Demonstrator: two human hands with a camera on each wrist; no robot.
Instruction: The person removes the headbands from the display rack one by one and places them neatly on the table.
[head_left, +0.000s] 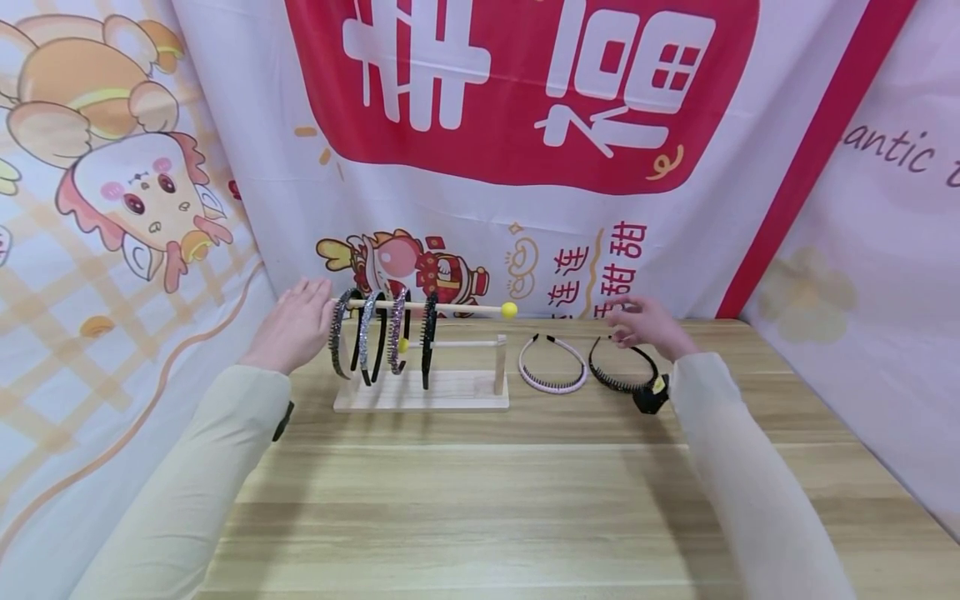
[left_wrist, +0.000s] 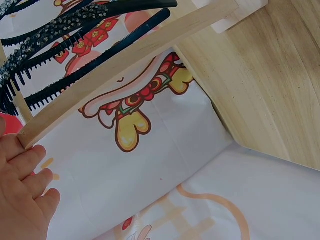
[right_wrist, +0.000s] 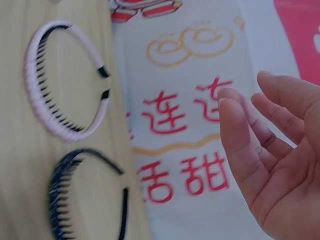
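Touching the pale wooden left post (left_wrist: 125,71) at its top with the left hand's (head_left: 294,323) straightish fingers, just left of four glittery, toothed arched headbands (head_left: 395,333) hanging on the rod (head_left: 468,309). Lying rightward on the tabletop (head_left: 480,500): pale-pink ribbed headband (right_wrist: 31,82), then black toothed headband (right_wrist: 54,200). Hovering near the latter with the right hand's (head_left: 651,323) loosely bent fingers, grasping nothing.

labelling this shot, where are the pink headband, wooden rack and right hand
Pink headband (right_wrist: 33,92): right wrist view, middle of its curved band.
Wooden rack (head_left: 457,388): head view, its flat base.
Right hand (right_wrist: 292,180): right wrist view, palm.
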